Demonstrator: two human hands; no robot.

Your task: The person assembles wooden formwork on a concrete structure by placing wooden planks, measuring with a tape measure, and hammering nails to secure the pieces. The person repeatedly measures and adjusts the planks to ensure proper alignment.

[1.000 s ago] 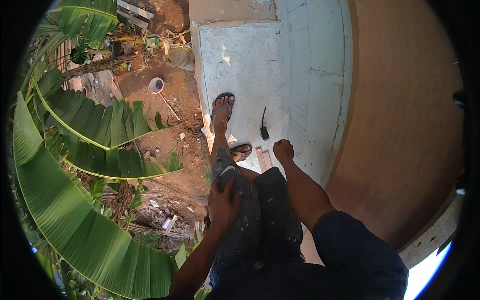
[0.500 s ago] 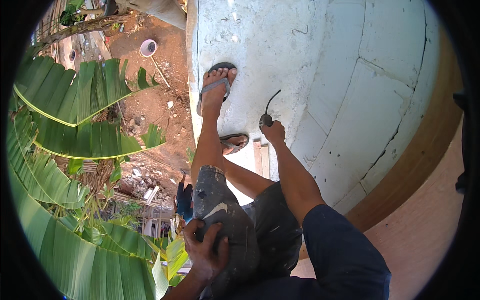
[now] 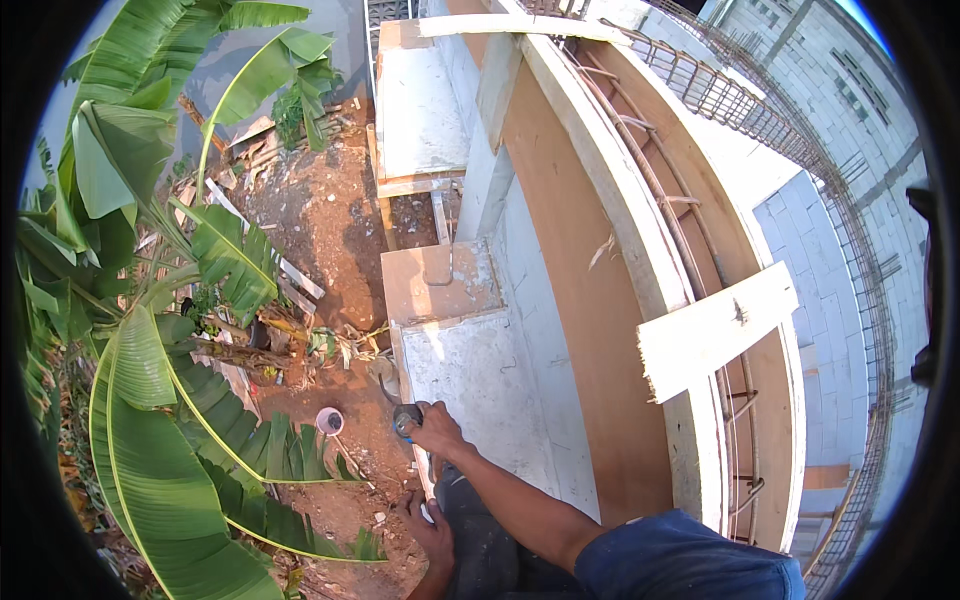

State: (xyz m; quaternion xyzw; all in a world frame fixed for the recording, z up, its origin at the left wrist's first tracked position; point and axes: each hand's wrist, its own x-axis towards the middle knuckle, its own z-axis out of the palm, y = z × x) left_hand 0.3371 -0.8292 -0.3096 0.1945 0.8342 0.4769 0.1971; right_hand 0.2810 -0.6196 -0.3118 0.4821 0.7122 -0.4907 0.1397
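Observation:
My right hand (image 3: 437, 430) is closed around a dark, rounded tool (image 3: 406, 417) with a bluish rim and a thin curved black piece, like a cord, sticking out of it. It is held at the left edge of a pale concrete ledge (image 3: 470, 365), above the dirt below. Lower down, my left hand (image 3: 430, 530) lies by the knee of my dark shorts (image 3: 475, 530), its fingers bent and apart. A small white patch shows between its fingers and the cloth. I cannot make out the underside of the tool.
Along the right runs wooden formwork (image 3: 590, 260) with steel bars (image 3: 690, 250) inside and a short plank (image 3: 715, 330) across it. A plywood piece (image 3: 440, 280) lies farther along the ledge. Below left are banana leaves (image 3: 150, 440) and a pink bucket (image 3: 329, 421) on dirt.
The view has swung up and outward, bringing in the formwork and steel bars. My right hand, with the tool, is now at the ledge's left edge. My left hand stays by the knee.

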